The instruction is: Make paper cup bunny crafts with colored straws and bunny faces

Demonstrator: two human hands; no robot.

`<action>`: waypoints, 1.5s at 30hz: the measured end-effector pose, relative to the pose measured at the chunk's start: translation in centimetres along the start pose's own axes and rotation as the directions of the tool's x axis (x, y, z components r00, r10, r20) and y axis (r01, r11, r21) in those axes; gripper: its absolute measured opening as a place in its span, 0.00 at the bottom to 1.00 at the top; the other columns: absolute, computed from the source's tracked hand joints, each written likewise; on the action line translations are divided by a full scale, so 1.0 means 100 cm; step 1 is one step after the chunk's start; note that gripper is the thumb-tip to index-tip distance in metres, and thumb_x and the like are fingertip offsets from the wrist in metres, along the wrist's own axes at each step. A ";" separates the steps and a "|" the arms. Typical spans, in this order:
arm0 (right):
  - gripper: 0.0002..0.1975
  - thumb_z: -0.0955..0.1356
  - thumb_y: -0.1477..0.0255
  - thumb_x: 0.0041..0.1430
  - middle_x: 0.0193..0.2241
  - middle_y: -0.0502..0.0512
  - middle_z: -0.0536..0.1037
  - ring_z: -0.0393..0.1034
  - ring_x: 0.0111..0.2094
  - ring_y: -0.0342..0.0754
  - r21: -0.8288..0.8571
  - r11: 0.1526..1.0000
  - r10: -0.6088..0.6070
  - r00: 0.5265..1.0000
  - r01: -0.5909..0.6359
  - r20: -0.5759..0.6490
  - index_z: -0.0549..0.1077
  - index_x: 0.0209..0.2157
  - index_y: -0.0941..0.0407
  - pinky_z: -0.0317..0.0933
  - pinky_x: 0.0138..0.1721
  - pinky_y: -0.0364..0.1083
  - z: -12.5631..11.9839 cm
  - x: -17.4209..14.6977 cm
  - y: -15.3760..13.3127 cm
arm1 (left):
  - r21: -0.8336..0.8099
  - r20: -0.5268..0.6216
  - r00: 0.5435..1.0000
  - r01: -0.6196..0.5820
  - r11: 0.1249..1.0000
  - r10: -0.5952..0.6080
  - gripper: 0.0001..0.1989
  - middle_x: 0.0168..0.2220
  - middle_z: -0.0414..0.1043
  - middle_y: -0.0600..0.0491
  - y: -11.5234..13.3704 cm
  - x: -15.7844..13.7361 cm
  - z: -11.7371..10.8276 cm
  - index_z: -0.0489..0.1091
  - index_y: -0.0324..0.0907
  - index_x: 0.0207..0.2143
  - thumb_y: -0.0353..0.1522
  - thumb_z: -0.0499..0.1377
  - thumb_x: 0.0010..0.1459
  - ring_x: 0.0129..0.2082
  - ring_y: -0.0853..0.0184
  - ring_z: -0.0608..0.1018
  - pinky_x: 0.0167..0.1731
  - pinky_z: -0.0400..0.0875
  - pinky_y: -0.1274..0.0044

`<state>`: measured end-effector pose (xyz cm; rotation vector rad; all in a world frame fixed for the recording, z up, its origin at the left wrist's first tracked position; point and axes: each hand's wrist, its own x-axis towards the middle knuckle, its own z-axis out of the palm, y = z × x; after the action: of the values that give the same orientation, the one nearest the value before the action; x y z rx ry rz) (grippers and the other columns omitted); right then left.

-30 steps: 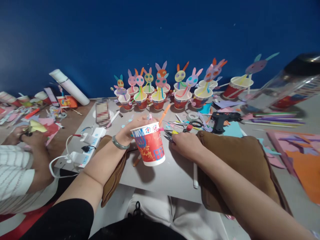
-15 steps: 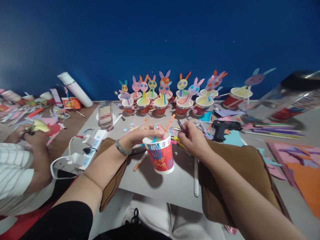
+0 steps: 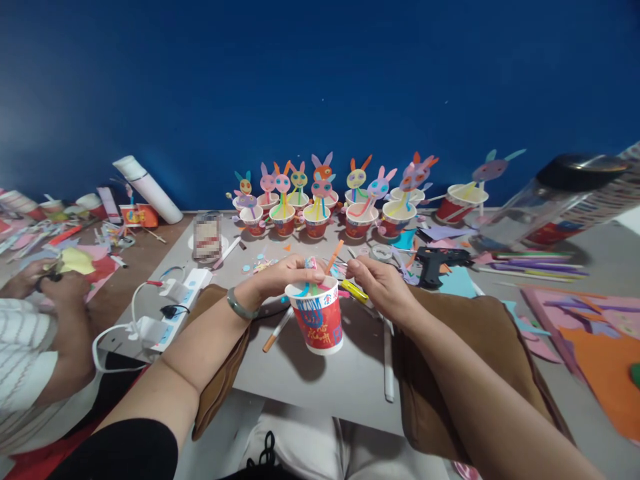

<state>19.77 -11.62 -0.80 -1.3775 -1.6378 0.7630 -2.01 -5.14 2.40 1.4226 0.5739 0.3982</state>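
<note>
My left hand (image 3: pixel 295 272) grips the far rim of a red and white paper cup (image 3: pixel 319 323), thumb over the edge. The cup hangs slightly tilted above the grey table. Coloured strips show inside it, and an orange strip (image 3: pixel 335 257) sticks up behind its rim. Just right of the cup, my right hand (image 3: pixel 373 283) is closed, thumb against curled fingers; what it holds, if anything, is hidden. A yellow marker (image 3: pixel 355 292) lies beside the right fingers, and a white marker (image 3: pixel 389 360) lies below that wrist.
Several finished cups with paper rabbit heads (image 3: pixel 316 220) stand along the blue wall. A black glue gun (image 3: pixel 440 263), clear bottle (image 3: pixel 545 200) and brown cushion (image 3: pixel 465 353) are on the right. Left are a power strip (image 3: pixel 185 310) and a co-worker's hands (image 3: pixel 55 277) with scissors and yellow paper.
The dark tool that showed in my right fingers is no longer visible there. My right hand has turned and its fingers have curled in closer to the cup. The view has shifted slightly.
</note>
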 end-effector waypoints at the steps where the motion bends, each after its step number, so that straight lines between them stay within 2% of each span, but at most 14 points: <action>1: 0.37 0.58 0.35 0.61 0.22 0.51 0.69 0.62 0.26 0.46 0.005 1.000 0.002 1.000 -0.002 0.005 0.71 0.26 0.55 0.55 0.28 0.45 0.000 0.000 -0.001 | 0.001 0.010 1.000 0.003 1.000 -0.003 0.22 0.27 0.67 0.54 -0.001 0.000 0.000 0.70 0.37 0.25 0.47 0.69 0.49 0.27 0.73 0.68 0.31 0.63 0.78; 13: 0.36 0.61 0.34 0.58 0.23 0.51 0.69 0.61 0.27 0.45 0.098 0.994 0.047 0.996 -0.055 0.076 0.72 0.26 0.55 0.55 0.30 0.45 0.000 0.000 -0.003 | 0.061 0.110 0.994 0.010 0.998 -0.017 0.22 0.28 0.68 0.53 -0.008 0.002 0.000 0.72 0.36 0.26 0.47 0.69 0.51 0.28 0.72 0.70 0.30 0.64 0.79; 25: 0.35 0.63 0.35 0.58 0.19 0.46 0.58 0.51 0.24 0.42 0.074 0.996 0.041 0.993 -0.050 0.112 0.64 0.22 0.54 0.47 0.25 0.44 -0.003 0.002 -0.005 | 0.070 0.128 0.990 0.049 0.996 -0.057 0.22 0.29 0.70 0.52 -0.006 0.002 0.001 0.73 0.36 0.25 0.46 0.71 0.49 0.30 0.71 0.72 0.32 0.68 0.78; 28: 0.34 0.62 0.36 0.59 0.20 0.46 0.57 0.51 0.24 0.42 0.033 0.998 0.040 0.992 -0.044 0.120 0.65 0.22 0.54 0.47 0.25 0.44 -0.005 0.002 -0.003 | 0.046 0.101 0.994 0.045 0.998 -0.049 0.20 0.33 0.74 0.50 -0.008 0.002 -0.004 0.75 0.36 0.31 0.45 0.71 0.49 0.31 0.70 0.75 0.33 0.69 0.77; 32: 0.33 0.62 0.38 0.60 0.20 0.46 0.59 0.52 0.24 0.42 -0.042 0.999 0.025 0.991 -0.020 0.132 0.64 0.22 0.54 0.46 0.26 0.44 -0.005 0.002 0.000 | -0.024 0.016 0.999 0.038 0.999 -0.037 0.26 0.39 0.79 0.46 0.000 -0.003 -0.014 0.77 0.38 0.50 0.42 0.71 0.51 0.33 0.67 0.78 0.36 0.70 0.76; 33: 0.33 0.62 0.38 0.61 0.20 0.47 0.60 0.53 0.24 0.43 -0.064 0.998 0.016 0.990 -0.007 0.140 0.64 0.22 0.54 0.47 0.26 0.44 -0.004 0.002 0.001 | -0.046 -0.008 1.000 0.018 0.999 -0.019 0.26 0.40 0.80 0.46 0.003 -0.004 -0.016 0.77 0.38 0.50 0.42 0.71 0.51 0.33 0.67 0.78 0.35 0.70 0.77; 38: 0.29 0.62 0.45 0.65 0.19 0.48 0.65 0.56 0.24 0.44 -0.181 0.982 -0.021 0.982 0.056 0.188 0.67 0.23 0.54 0.47 0.28 0.45 0.003 0.000 0.004 | -0.104 -0.002 1.000 0.009 0.995 -0.009 0.27 0.37 0.81 0.45 0.011 -0.006 -0.015 0.80 0.36 0.44 0.47 0.70 0.50 0.33 0.66 0.78 0.35 0.69 0.75; 45: 0.24 0.63 0.51 0.66 0.20 0.50 0.68 0.59 0.24 0.45 -0.366 0.926 -0.004 0.973 0.090 0.230 0.68 0.24 0.53 0.46 0.29 0.45 0.008 -0.002 -0.001 | -0.107 -0.002 0.995 0.103 0.989 -0.104 0.26 0.35 0.81 0.45 0.005 -0.001 -0.016 0.82 0.38 0.36 0.52 0.70 0.48 0.34 0.63 0.79 0.37 0.73 0.73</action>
<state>19.05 -11.83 -1.11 -1.5503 -2.0708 0.6142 -3.05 -3.84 2.82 1.2838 0.6207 0.3467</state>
